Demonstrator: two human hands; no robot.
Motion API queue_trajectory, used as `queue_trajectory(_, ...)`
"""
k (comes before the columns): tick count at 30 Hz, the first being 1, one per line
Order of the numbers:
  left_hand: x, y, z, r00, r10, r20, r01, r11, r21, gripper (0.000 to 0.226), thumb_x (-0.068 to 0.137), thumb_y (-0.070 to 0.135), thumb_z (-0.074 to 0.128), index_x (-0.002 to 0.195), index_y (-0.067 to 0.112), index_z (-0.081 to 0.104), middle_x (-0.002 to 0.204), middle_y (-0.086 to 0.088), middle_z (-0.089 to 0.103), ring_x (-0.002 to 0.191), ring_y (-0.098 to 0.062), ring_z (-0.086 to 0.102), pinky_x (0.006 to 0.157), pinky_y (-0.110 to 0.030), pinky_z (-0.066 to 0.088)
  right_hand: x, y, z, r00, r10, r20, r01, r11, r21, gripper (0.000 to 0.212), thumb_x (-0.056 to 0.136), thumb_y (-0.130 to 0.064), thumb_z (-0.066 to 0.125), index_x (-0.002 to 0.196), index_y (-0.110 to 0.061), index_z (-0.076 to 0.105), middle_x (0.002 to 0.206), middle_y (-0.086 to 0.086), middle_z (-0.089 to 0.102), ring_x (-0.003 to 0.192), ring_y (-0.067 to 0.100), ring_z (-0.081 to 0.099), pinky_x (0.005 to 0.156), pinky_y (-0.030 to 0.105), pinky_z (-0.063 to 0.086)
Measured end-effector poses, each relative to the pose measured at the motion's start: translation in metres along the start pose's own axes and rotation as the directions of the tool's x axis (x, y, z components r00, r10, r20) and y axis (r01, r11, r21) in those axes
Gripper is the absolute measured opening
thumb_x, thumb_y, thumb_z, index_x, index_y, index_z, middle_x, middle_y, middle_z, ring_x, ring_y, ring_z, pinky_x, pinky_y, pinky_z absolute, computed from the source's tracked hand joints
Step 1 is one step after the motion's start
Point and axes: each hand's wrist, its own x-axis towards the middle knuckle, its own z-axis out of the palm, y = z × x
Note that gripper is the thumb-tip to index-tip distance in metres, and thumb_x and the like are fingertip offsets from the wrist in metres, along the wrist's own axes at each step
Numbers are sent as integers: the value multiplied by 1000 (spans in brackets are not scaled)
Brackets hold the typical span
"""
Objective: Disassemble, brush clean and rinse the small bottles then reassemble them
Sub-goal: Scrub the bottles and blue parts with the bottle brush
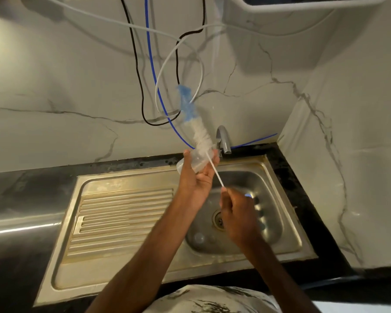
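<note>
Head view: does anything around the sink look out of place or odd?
Yes. Loose cables hang down the wall above the sink, near the tap; odd so close to water.

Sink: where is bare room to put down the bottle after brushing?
The ribbed drainboard, between the dark countertop and the basin, is bare. The basin floor is crowded: small clear parts lie near the drain.
</note>
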Motion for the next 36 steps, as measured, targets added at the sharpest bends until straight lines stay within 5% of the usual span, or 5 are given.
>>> queue_trajectory(8,-2,6,0,994,-65,87,72,994,-78,52,104,56,42,130,13,55,120,-15,72,103,-23,74,116,-48,38,-1,5,6,999,-33,40,35,998,-45,24,105,-22,47,87,-16,61,60,-11,50,56,19,54,55,42,47)
queue_trajectory(17,7,30,3,997,-63,37,68,986,-152,66,95,56,59,137,5,55,120,-24,69,107,-36,68,78,-49,58,-15,-1,-1,996,-6,85,-25,930,366,39,106,-16,49,67,-11,51,54,-4,43,50,6,38,48,30,33)
queue_trajectory(23,2,26,1,990,-115,79,128,972,-197,65,94,42,68,130,-9,51,120,-29,68,105,-37,71,95,-47,58,-18,-16,-12,808,231,543,-570,543,616,40,106,-31,45,70,-14,45,55,-1,23,41,5,18,37,14,17)
queue_trajectory(30,-6,15,-2,990,-86,109,104,980,-167,56,91,28,71,131,-7,54,127,-27,66,119,-31,66,99,-36,55,-5,-19,-12,773,208,599,-634,242,734,41,103,-36,42,66,-19,48,52,-5,22,38,5,16,34,13,19)
queue_trajectory(36,-7,14,-7,986,-89,141,115,975,-189,68,88,29,72,142,-6,49,139,-24,59,131,-27,59,93,-34,58,-11,-22,-14,767,182,615,-641,217,736,41,104,-35,41,66,-19,46,52,-4,22,38,5,17,35,14,15)
